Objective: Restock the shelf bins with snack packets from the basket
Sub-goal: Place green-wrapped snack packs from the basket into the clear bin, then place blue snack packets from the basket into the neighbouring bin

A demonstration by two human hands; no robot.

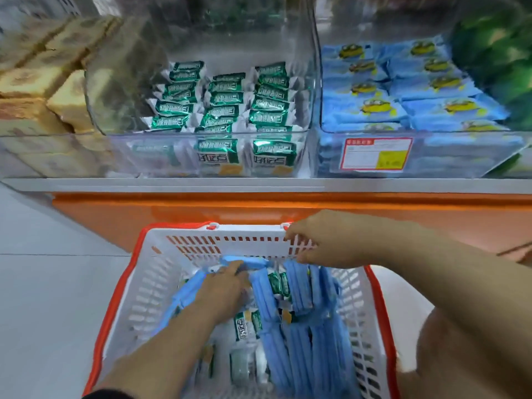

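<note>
Snack packets [299, 286]: flat, crinkly blue wrappers standing on edge inside the basket, with glossy green-and-white ones lying among them.
Basket [230, 236]: white slotted plastic with an orange rim.
Left hand [224, 292]: reaching among the packets at the basket's far end; the grip is blurred, so I cannot tell its state.
Right hand [322, 240]: grip pinching the basket's far wall.
Clear bins [161, 156]: sitting beyond the basket, holding matching packets.

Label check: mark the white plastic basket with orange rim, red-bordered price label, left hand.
white plastic basket with orange rim [244, 246]: head view, far wall
red-bordered price label [377, 153]: head view, centre
left hand [224, 292]: head view, back of hand
</note>
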